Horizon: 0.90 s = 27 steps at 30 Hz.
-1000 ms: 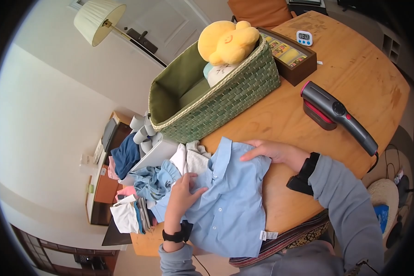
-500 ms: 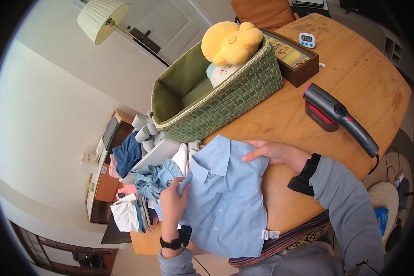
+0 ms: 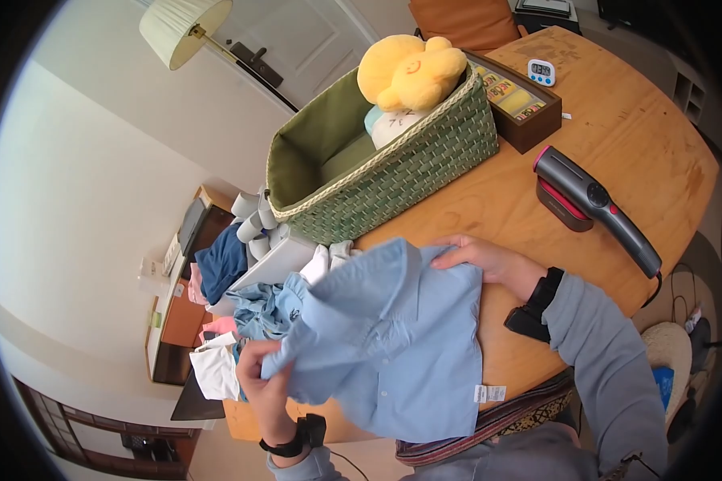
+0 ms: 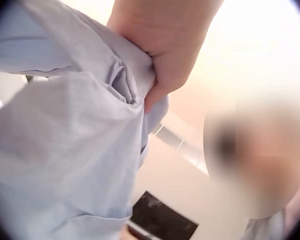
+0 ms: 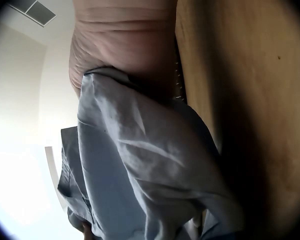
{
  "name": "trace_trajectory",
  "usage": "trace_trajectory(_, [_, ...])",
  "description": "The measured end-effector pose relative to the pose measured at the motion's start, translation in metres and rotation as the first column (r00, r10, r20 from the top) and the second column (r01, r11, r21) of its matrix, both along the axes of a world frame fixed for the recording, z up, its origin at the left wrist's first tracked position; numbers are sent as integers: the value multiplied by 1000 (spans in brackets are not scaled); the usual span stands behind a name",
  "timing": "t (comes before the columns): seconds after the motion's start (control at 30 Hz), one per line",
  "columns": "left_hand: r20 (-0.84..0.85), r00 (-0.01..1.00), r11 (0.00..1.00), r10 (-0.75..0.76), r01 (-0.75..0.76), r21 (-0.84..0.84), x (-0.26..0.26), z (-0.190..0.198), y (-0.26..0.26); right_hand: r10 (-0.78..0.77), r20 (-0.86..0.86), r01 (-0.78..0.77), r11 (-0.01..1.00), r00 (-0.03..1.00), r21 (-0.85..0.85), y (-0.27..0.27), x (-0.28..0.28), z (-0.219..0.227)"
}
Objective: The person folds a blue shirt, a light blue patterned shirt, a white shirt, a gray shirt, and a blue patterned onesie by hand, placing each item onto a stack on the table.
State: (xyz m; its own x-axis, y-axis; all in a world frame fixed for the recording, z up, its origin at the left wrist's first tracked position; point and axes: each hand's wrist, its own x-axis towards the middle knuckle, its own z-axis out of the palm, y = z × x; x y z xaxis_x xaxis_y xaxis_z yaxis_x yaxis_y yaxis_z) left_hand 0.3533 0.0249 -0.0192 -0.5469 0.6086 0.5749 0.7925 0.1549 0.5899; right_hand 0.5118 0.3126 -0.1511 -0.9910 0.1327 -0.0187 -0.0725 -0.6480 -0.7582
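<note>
A light blue collared shirt [image 3: 393, 353] with buttons down its front is stretched between both hands. On its left side my left hand [image 3: 266, 385] pinches the cloth and holds it raised; the left wrist view shows the bunched fabric [image 4: 90, 125] under the thumb. Beside the collar, my right hand [image 3: 485, 260] grips the other shoulder, thumb on top and fingers beneath the cloth. From that hand the fabric [image 5: 135, 145] hangs in folds in the right wrist view. White care labels [image 3: 489, 394] stick out at the lower right hem.
A green woven basket [image 3: 393, 188] with a yellow plush toy [image 3: 413, 72] stands behind the shirt. Right of it lie a handheld steamer [image 3: 594, 196], a brown box [image 3: 529, 120] and a timer [image 3: 541, 72]. Folded clothes [image 3: 215, 370] and a crumpled denim garment [image 3: 265, 309] sit at left.
My left hand has taken hold of the shirt's left side and moved left and down, lifting and spreading it. The collar has tilted up; my right hand keeps its grip.
</note>
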Motion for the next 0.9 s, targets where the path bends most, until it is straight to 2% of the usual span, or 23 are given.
trace_trajectory(0.03, [140,977,986,-164,159,46,-5,1,-14,9,11,-9,1000,1000,-11,2,-1,-5])
trace_trajectory(0.07, [266,908,946,-323,303,114,-8,3,-23,20,22,-20,1000,1000,-22,3,-2,-8])
trace_trajectory(0.1, [172,950,965,-262,254,65,-13,1,-24,28,23,-27,999,999,-23,2,-3,-9])
trace_trajectory(0.13, [172,952,967,-254,246,65,-20,0,-21,3,20,-3,1000,1000,-8,1,-4,-9])
trace_trajectory(0.17, [134,985,986,-111,126,-108,-27,0,-14,-22,16,22,1000,1000,7,1,-5,-9])
trace_trajectory(0.2, [71,997,963,25,-5,-271,-36,-1,-5,-17,15,17,1000,1000,8,0,-7,-7])
trace_trajectory(0.27, [22,999,955,37,-29,-295,-55,-23,4,-56,60,58,998,997,-20,0,-8,-4])
trace_trajectory(0.33, [-371,925,762,79,-296,-576,-74,-43,1,-44,8,45,998,999,-45,3,-11,-11])
trace_trajectory(0.37, [-419,907,654,46,-344,-674,-73,-44,1,-29,-40,26,997,999,-68,4,-10,-11])
trace_trajectory(0.4, [-416,908,656,39,-338,-675,-71,-46,3,-36,-37,34,997,999,-68,4,-8,-9])
trace_trajectory(0.47, [-359,930,801,-80,-154,-578,-63,-51,8,-46,25,49,994,999,-101,2,-5,-4])
trace_trajectory(0.5, [-291,951,810,-103,-90,-579,-57,-52,11,-42,32,45,994,999,-101,0,-5,-3])
trace_trajectory(0.53, [-283,954,810,-94,-92,-580,-50,-51,15,-22,-31,21,999,999,-48,-1,-6,-2])
trace_trajectory(0.57, [-252,956,807,-150,-29,-590,-43,-48,20,4,-93,-4,1000,996,7,-3,-7,-3])
trace_trajectory(0.6, [-221,953,801,-206,35,-597,-36,-46,25,16,-84,-16,1000,996,7,-4,-8,-6])
trace_trajectory(0.67, [-202,953,784,-226,54,-619,-27,-47,34,113,-152,-76,969,982,234,-6,-11,-14])
trace_trajectory(0.77, [-149,924,746,-354,182,-641,-13,-48,54,169,-79,-145,958,982,249,-4,-10,-19])
trace_trajectory(0.9, [-112,883,726,-456,296,-621,1,-49,90,155,-61,-138,965,986,224,-4,-8,-16])
